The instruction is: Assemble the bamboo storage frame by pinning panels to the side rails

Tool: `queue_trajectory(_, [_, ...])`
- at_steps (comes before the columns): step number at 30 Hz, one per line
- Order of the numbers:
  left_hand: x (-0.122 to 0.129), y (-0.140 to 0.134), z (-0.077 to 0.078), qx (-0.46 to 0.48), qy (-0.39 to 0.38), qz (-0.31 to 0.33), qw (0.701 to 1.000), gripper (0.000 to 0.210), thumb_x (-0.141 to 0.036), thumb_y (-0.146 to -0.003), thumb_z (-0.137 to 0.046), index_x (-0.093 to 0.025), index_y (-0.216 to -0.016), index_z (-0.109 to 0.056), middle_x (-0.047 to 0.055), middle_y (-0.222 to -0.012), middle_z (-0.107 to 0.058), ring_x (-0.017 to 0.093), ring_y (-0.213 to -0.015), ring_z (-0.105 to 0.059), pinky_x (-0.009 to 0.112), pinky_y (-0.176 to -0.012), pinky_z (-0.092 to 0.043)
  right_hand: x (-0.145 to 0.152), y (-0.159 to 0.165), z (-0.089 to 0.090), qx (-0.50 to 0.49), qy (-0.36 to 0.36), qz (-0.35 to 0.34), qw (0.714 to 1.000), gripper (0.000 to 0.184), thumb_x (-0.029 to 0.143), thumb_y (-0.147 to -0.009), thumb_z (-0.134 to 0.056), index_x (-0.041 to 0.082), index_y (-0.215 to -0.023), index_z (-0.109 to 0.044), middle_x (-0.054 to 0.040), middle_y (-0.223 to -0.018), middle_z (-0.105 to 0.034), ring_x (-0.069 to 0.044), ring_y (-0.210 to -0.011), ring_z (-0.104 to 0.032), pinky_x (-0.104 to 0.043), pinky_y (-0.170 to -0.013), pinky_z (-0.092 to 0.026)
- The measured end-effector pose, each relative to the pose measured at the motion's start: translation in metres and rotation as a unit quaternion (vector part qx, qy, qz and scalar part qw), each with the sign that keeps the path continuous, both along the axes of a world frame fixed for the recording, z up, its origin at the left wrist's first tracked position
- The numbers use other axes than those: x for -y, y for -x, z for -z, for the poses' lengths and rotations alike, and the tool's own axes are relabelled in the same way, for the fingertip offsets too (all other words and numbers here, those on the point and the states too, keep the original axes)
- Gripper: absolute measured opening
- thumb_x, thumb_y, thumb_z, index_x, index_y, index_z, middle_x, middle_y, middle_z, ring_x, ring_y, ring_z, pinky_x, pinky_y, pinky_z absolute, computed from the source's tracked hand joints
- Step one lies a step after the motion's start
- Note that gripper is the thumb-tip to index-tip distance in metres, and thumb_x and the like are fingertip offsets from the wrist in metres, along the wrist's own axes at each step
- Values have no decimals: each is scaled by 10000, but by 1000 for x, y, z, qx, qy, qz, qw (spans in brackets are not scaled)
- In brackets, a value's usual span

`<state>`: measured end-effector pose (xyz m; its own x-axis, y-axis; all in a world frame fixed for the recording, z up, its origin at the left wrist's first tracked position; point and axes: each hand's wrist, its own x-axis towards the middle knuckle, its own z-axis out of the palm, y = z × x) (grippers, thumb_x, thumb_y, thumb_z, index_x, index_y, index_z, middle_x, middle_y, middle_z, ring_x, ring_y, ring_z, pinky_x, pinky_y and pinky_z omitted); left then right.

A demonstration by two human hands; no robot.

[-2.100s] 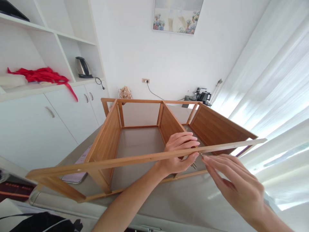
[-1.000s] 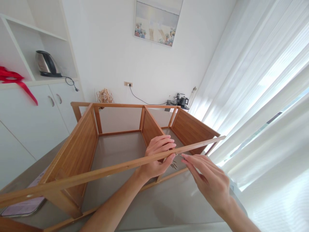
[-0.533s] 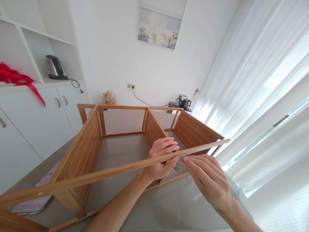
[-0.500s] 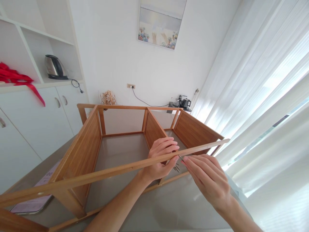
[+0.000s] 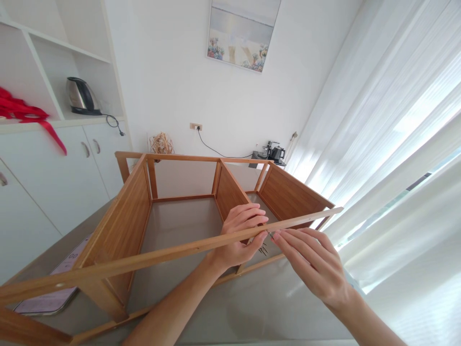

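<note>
A wooden shelf frame lies on the grey table, its long front rail crossing the view. My left hand is closed around this rail where the middle panel meets it, fingers behind and thumb at the near underside. Just right of that thumb, my right hand pinches a small metal screw against the rail. Fingertips hide part of the screw, so how deep it sits I cannot tell. Several more screws lie loose on the table below the hands.
A phone-like flat device rests on the table under the frame's left end. Beyond stand a dark kettle set and a dried-straw bundle. White curtains hang at right; a steel kettle sits on a shelf.
My right hand has shifted very slightly, its fingers still at the screw beside the rail. The left hand keeps its hold, and the frame stays in place.
</note>
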<state>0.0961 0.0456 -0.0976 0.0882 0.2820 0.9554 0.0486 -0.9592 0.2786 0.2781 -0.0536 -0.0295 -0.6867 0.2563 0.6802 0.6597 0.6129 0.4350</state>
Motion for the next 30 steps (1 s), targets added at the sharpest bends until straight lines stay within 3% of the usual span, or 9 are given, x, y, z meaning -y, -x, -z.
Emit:
queue_trajectory(5, [0, -1, 1, 1, 3, -1, 1000, 269, -175, -846, -675, -239, -1107, -679, 49, -1135, -735, 247, -1188, -640, 454, -1050, -511, -3, -4, 0, 24, -12, -5, 1000, 352, 23, -887, -638, 168, -1206, -672, -87, -1102, -762, -232, -1045, -721, -387, -872, -563])
queue_trajectory(10, [0, -1, 2, -1, 7, -4, 1000, 250, -187, -858, -660, -234, -1103, -685, 54, -1135, -735, 253, -1191, -639, 462, -1052, -506, 2, 10, 4, -113, 99, 20, 989, 254, 49, -881, -669, 192, -1091, -680, -51, -933, -759, -186, -838, -723, -366, -804, -572])
queue_trajectory(16, [0, -1, 1, 1, 4, 0, 1000, 255, -189, -857, -668, -230, -1108, -685, 62, -1139, -736, 255, -1187, -638, 464, -1044, -511, 8, 31, 20, -307, 175, 94, 931, 39, 255, -933, -663, 243, -954, -694, 1, -816, -739, -133, -651, -693, -211, -529, -562])
queue_trajectory(21, [0, 0, 0, 0, -1, 4, 1000, 255, -194, -856, -681, -220, -1110, -685, 62, -1141, -737, 253, -1192, -636, 452, -1047, -505, 7, 35, 27, -354, 223, 89, 904, 156, 336, -932, -665, 233, -822, -705, 24, -703, -716, -112, -559, -679, -151, -442, -504])
queue_trajectory(27, [0, 1, -1, -2, -2, 1, 1000, 244, -199, -863, -676, -229, -1105, -681, 57, -1144, -738, 253, -1187, -639, 449, -1042, -506, 12, 31, 25, -382, 376, 133, 834, 268, 436, -977, -568, 232, -919, -732, -20, -857, -748, -142, -740, -709, -140, -415, -462])
queue_trajectory(30, [0, 0, 0, 0, 1, 3, 1000, 248, -193, -860, -676, -233, -1105, -681, 57, -1147, -736, 256, -1188, -638, 458, -1046, -506, 15, 30, 23, -388, 419, 135, 810, 285, 464, -980, -553, 244, -969, -733, -22, -921, -750, -146, -810, -705, -141, -456, -475])
